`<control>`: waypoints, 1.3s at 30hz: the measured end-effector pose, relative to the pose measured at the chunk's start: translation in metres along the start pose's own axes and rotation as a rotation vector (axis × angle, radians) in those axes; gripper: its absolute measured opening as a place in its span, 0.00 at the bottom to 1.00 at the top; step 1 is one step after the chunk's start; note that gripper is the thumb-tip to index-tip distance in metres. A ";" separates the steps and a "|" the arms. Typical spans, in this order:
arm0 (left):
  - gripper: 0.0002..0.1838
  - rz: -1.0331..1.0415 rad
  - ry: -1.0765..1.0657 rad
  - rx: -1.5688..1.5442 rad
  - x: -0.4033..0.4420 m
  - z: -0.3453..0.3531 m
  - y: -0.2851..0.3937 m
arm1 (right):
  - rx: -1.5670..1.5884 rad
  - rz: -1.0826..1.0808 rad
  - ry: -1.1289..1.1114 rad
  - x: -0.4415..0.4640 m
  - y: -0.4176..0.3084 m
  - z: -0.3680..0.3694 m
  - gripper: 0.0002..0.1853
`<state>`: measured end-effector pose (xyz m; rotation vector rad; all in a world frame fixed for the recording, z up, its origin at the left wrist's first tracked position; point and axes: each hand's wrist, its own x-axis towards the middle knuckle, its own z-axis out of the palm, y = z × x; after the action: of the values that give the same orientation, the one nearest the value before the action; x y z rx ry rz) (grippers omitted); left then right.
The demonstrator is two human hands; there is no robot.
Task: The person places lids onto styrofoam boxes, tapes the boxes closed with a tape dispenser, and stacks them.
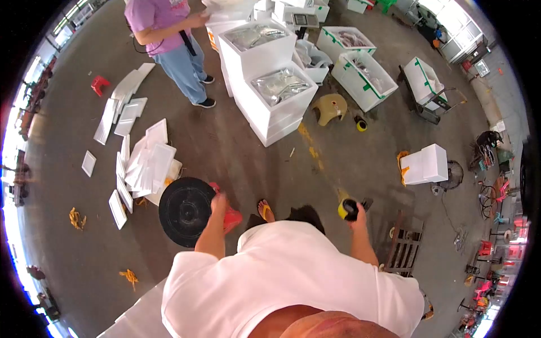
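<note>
My left hand point(218, 204) is closed at the right edge of a large black round disc point(186, 213) with ring marks. Red plastic point(231, 219) shows on both sides of this hand; whether the fingers grip the red part or the disc's rim is hidden. Out to the right, my right hand point(358, 217) is wrapped round a tape dispenser point(348, 210) with a yellow roll and a black part. Both arms are apart, low in front of my body. White foam lids point(149, 166) lie in a loose pile beyond the disc.
A person point(174, 50) stands by stacked white foam boxes point(270, 121) holding bagged silvery fish. Green-taped boxes point(366, 93), a tan stool point(329, 108), a loaded trolley point(428, 115), a white foam box point(425, 165) and a slatted cart point(403, 248) stand rightward.
</note>
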<state>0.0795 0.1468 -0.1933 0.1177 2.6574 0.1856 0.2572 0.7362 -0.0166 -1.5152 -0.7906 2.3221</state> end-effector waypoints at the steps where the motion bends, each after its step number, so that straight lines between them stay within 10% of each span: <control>1: 0.11 -0.044 0.008 -0.915 0.042 -0.023 0.029 | -0.002 0.010 -0.041 0.008 -0.012 0.020 0.24; 2: 0.12 -0.080 0.060 -1.829 0.084 -0.044 0.057 | -0.001 0.018 -0.089 0.019 -0.024 0.044 0.25; 8: 0.25 -0.116 0.220 -1.434 0.193 -0.228 0.216 | -0.083 -0.010 -0.397 0.123 -0.062 0.237 0.26; 19: 0.31 -0.538 -0.007 -1.031 0.395 -0.231 0.237 | -0.791 -0.168 -0.621 0.381 -0.085 0.622 0.30; 26: 0.29 -0.544 0.036 -0.982 0.443 -0.245 0.274 | -1.276 -0.170 -0.613 0.449 -0.054 0.631 0.29; 30: 0.30 -0.547 0.021 -0.706 0.432 -0.234 0.256 | -0.890 -0.112 -0.695 0.399 -0.055 0.610 0.29; 39: 0.28 -0.729 0.146 -0.814 0.159 -0.242 0.183 | -1.120 0.155 -0.836 0.187 -0.020 0.578 0.26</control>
<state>-0.1634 0.3192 -0.0243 -1.1192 2.3546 1.0036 -0.3455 0.6703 0.0311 -0.7125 -2.5538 2.7462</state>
